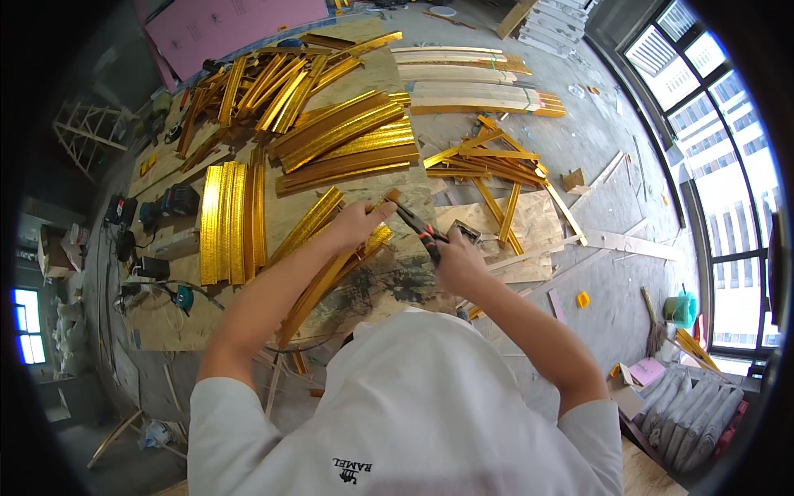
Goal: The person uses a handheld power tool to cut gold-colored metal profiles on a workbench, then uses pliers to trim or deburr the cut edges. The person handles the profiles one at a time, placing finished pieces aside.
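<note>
My left hand (364, 223) is closed around a gold trim strip (316, 296), which slants from the table's near edge up past my fingers. My right hand (460, 263) grips the dark handles of a pair of pliers (423, 231) with red-orange marks. The jaws reach the strip's far end, just beyond my left fingertips; whether they bite on it I cannot tell. Beside my left wrist lie more gold strips (308, 221) on the plywood table (389, 306). A small dark metal object (468, 231) sits just past my right hand.
Stacked gold strips (351, 136) and a loose heap (281, 78) cover the table's far side. Power tools (175, 202) and cables crowd its left. Wood-and-gold bundles (480, 91) and a tangled strip pile (496, 161) lie on the right. Tall windows (728, 182) stand farther right.
</note>
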The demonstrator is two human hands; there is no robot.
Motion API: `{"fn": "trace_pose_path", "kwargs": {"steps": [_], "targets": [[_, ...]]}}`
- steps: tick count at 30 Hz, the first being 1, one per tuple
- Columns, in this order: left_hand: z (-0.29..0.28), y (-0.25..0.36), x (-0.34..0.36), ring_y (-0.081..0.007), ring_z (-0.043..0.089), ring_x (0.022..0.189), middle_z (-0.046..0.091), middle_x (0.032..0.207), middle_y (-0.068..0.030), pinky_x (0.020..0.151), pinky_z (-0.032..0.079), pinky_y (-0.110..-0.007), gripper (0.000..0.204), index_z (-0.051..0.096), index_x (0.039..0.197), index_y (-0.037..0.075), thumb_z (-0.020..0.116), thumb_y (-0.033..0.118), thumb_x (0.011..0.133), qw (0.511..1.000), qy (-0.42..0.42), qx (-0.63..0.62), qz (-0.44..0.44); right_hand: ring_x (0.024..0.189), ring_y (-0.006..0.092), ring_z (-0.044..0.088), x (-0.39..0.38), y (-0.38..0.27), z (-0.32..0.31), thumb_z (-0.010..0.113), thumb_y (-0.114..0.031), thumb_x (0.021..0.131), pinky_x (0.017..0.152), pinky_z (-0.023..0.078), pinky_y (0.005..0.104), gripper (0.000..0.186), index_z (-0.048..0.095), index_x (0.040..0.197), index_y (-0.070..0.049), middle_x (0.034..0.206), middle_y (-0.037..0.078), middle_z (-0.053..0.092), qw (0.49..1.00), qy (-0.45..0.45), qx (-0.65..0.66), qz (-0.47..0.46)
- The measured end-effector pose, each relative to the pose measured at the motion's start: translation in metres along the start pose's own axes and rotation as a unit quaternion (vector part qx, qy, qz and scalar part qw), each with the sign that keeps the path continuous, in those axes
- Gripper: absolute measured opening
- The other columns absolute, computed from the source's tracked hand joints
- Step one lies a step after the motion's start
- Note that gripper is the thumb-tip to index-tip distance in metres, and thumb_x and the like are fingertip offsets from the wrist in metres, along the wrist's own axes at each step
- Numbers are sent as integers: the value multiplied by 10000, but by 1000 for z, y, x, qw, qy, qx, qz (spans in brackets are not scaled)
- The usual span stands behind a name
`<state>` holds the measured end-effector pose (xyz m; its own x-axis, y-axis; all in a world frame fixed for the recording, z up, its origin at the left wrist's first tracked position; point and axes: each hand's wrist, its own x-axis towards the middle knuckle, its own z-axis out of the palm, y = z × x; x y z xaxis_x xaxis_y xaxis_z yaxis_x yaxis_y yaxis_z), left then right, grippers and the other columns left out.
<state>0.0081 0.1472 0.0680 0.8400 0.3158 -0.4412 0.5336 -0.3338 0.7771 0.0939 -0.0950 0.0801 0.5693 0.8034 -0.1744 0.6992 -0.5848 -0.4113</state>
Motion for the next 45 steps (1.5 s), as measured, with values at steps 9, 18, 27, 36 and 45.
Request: {"fn": "trace_pose_path", "kwargs": {"steps": [9, 18, 27, 36, 45], "targets": [[-30, -5, -11, -130, 543, 525, 556, 722, -56, 475, 448, -321, 651, 573, 1024, -17, 611, 622, 900, 993, -6, -96, -73, 1062, 374, 551, 25, 4, 11, 675, -91, 740, 885, 472, 466, 278, 676, 1014, -44, 1112, 201, 534, 970, 175, -92, -145], [-43, 21, -73, -71, 524, 671, 547, 798, 24, 585, 427, -240, 660, 554, 1297, 37, 748, 485, 853, 973, -40, -224, 32, 1111, 440, 566, -16, 14, -2, 686, -217, 861, 970, 455, 459, 343, 642, 1084, 40, 1297, 249, 556, 967, 0, 225, -121], [-31, 40, -80, -77, 494, 696, 544, 838, 32, 608, 414, -246, 717, 519, 1376, 36, 816, 379, 820, 969, -43, -240, 44, 1012, 428, 586, -13, -3, -16, 682, -234, 875, 886, 481, 457, 304, 652, 1026, 28, 1128, 232, 596, 964, 8, 235, -124], [-22, 40, -78, -71, 530, 736, 605, 946, 10, 632, 427, -232, 636, 569, 1331, 27, 832, 300, 821, 969, -4, -243, 50, 916, 401, 605, -8, -2, -7, 681, -258, 892, 806, 478, 456, 239, 638, 927, -26, 983, 172, 617, 976, 28, 206, -67], [-28, 52, -84, -93, 593, 888, 639, 975, -36, 805, 486, -246, 601, 543, 1251, -8, 850, 247, 801, 971, 7, -232, 64, 768, 358, 612, -12, -8, -29, 745, -322, 848, 700, 481, 434, 340, 616, 890, -11, 815, 171, 611, 976, -16, 205, -65]]}}
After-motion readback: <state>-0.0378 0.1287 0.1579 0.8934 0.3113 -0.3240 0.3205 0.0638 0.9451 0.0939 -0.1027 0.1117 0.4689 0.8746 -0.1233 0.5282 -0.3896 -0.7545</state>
